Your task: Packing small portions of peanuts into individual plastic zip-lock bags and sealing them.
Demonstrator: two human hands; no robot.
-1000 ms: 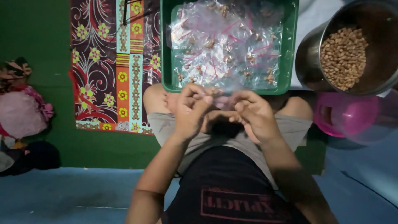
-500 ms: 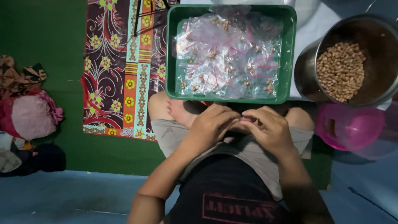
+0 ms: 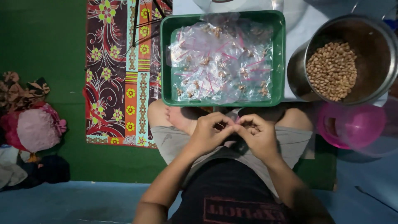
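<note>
I sit cross-legged and my hands meet over my lap. My left hand [image 3: 209,132] and my right hand [image 3: 259,135] pinch together the top of a small clear plastic bag [image 3: 235,118] with a pink strip, mostly hidden by my fingers. Just beyond my knees stands a green plastic tray [image 3: 166,62] heaped with several small clear zip bags [image 3: 222,62] holding a few nuts each. To the right stands a large metal pot [image 3: 375,45] with a pile of brown peanuts [image 3: 331,70] inside.
A pink plastic bowl [image 3: 352,126] lies beside my right knee under the pot. A patterned red and orange cloth [image 3: 116,70] covers the green floor on the left. A bundle of clothes with a pink hat [image 3: 35,128] sits at the far left.
The view has shifted down, so the tray and pot sit lower in the picture. My hands stay together on the small bag, fingers working along its top.
</note>
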